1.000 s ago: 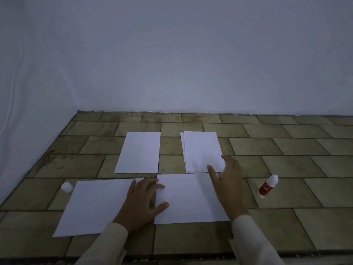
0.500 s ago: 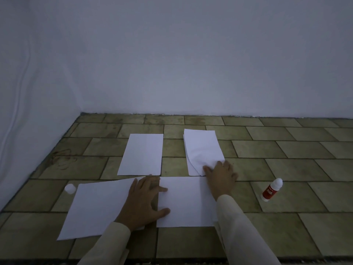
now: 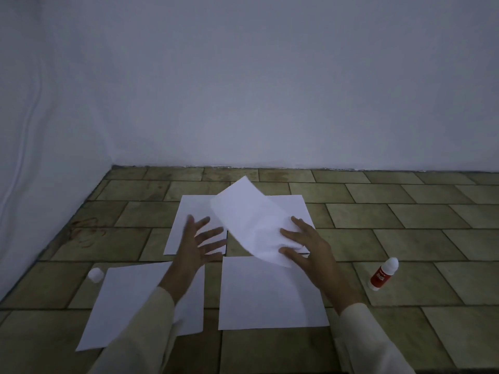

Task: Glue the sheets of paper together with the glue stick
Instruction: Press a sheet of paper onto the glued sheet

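Note:
My right hand (image 3: 307,247) grips a white sheet of paper (image 3: 248,220) by its near corner and holds it tilted above the floor. Beside it, my left hand (image 3: 198,244) hovers with fingers spread and nothing in it. Under the lifted sheet lies the rest of a paper stack (image 3: 295,209). Another sheet (image 3: 189,211) lies at the back left. Two more sheets lie near me, one on the left (image 3: 129,300) and one in the middle (image 3: 267,295). The red and white glue stick (image 3: 383,273) lies on the floor at the right, apart from both hands.
A small white cap (image 3: 95,274) sits by the left sheet's far corner. The floor is olive tile (image 3: 418,233). White walls close the back (image 3: 270,90) and the left side (image 3: 32,157). A reddish scribble marks the tiles at the left (image 3: 86,230).
My right hand has taken the top sheet off the stack and raised it toward the middle. My left hand has lifted off the near sheets and spread open.

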